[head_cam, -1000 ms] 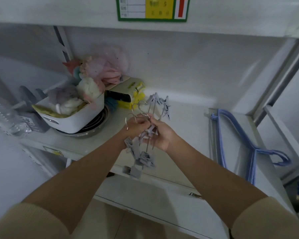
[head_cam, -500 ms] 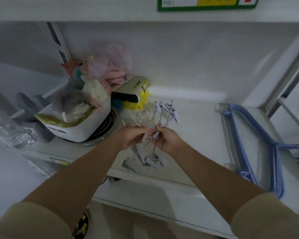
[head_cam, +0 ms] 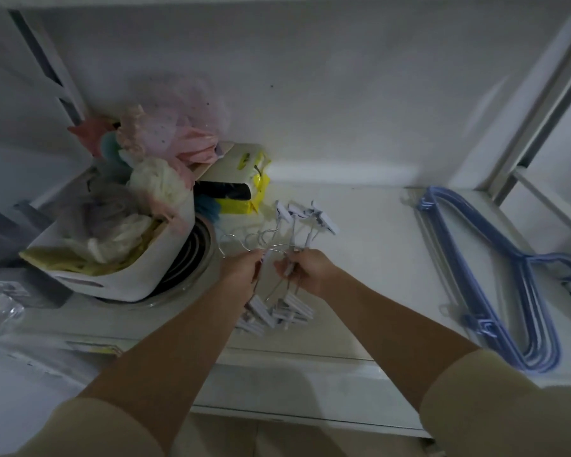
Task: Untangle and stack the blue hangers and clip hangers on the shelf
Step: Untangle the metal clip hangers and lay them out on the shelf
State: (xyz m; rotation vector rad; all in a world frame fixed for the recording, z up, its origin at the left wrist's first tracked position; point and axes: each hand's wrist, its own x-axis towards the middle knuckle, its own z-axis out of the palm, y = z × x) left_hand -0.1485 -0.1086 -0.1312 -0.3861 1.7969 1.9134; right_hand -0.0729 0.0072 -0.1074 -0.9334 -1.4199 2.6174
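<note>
White shelf (head_cam: pixel 370 265), dim light, wall behind. Left hand (head_cam: pixel 241 268) and right hand (head_cam: pixel 307 270) both pinching wires of clip hangers (head_cam: pixel 290 245) at mid-shelf; clips fanned above fists, more resting on shelf below. Bundle apparently not yet separated or stacked. Blue hangers (head_cam: pixel 495 278) well apart at right, nested flat, apparently done. Bin (head_cam: pixel 126 278) at left.

Your clip hangers (head_cam: pixel 289 258) – a tangled white bunch – sit mid-shelf (head_cam: pixel 370 258); blue hangers (head_cam: pixel 495 291) lie stacked flat at right.
</note>
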